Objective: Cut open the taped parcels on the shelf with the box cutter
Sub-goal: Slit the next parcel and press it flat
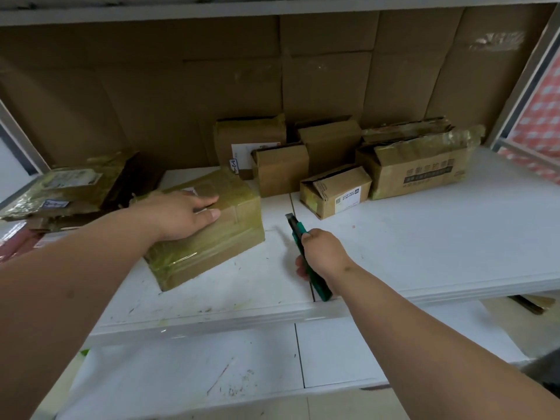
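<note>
A cardboard parcel (221, 234) wrapped in yellowish tape lies on the white shelf (424, 247), left of centre. My left hand (178, 215) rests flat on its top with fingers straight. My right hand (325, 254) grips a green box cutter (298, 237), its short blade pointing away from me, to the right of the parcel and apart from it. Another flat taped parcel (66, 189) lies at the far left.
Several opened cardboard boxes (336, 190) (418, 168) (281, 174) stand along the back, right of centre. A cardboard sheet (272, 80) lines the back wall. A lower white shelf (212, 371) sits below the front edge. A metal upright (527, 83) stands at right.
</note>
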